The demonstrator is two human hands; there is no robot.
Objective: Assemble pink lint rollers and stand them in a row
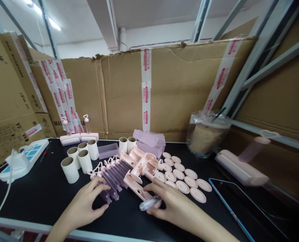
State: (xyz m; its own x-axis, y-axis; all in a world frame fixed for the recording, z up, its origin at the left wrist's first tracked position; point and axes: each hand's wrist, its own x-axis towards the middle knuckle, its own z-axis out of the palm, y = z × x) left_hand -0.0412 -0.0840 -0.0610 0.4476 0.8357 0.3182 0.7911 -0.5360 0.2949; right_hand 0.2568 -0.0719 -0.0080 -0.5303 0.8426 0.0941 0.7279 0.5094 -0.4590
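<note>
My left hand [85, 205] curves over the near end of a row of translucent purple handles [115, 176] with heart-shaped loops. Its fingertips touch the nearest handle, while the thumb stays apart from it. Between the thumb and fingers of my right hand [172, 201] is a clear plastic handle [149, 203], its far end hidden by the hand. Just beyond that hand lie pink roller covers [136, 188] in a loose pile. Round pink end caps [183, 186] are spread to the right of the pile.
White paper-cored rolls [70, 169] stand at left, near a power strip [25, 161]. Purple translucent covers [149, 139] lie behind. Assembled lint rollers [80, 137] rest at the back left, another lint roller [242, 168] at right. A bagged drink [207, 136] and a blue-edged phone or tablet [240, 208] are also right.
</note>
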